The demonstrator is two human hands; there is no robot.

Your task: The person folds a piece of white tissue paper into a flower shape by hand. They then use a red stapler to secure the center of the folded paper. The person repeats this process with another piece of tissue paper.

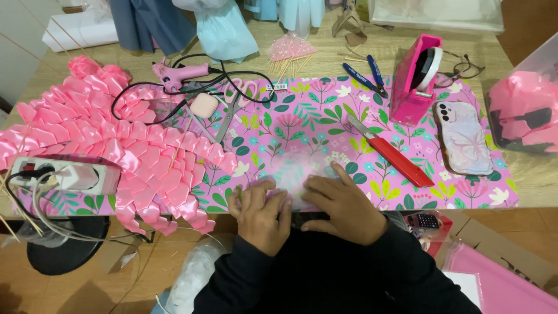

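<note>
Both hands point(302, 212) press pink sheet point(296, 177); bin point(543, 58) holds ribbon point(520, 113).

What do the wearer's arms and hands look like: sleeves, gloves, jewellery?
Both arms wear long black fabric sleeves reaching the wrists. The left hand and right hand are bare: no gloves, and no rings, watch or bracelets visible. No cables or markings on the sleeves.

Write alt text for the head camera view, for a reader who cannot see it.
Both hands, left hand and right hand, press flat on a translucent pink sheet at the near edge of a floral pink mat. Folded pink ribbon pieces pile at left; a red utility knife and phone lie at right.
</note>
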